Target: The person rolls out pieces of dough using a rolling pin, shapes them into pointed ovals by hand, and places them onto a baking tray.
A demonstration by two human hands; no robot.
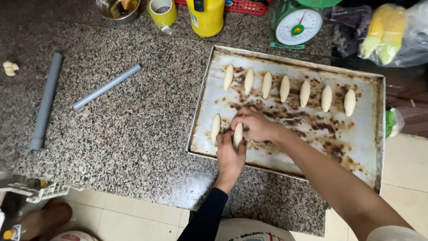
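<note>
A worn, stained metal baking tray (365, 147) lies on the granite counter. Along its far side stands a row of several pale, spindle-shaped dough pieces (284, 88). Another dough piece (215, 128) lies alone at the tray's near left. Beside it, my left hand (229, 158) and my right hand (256, 125) both hold one more dough piece (238, 135), pressing it against the tray. My left arm wears a dark sleeve; my right forearm is bare.
Two grey plastic pipes (106, 86) (45, 101) lie on the counter (133, 134) to the left, with a small dough scrap (10, 68) at the far left. Behind the tray stand a green kitchen scale (296, 24), a yellow jug (206, 17), a yellow cup (162, 11), a metal bowl (117, 10) and bagged corn (385, 31).
</note>
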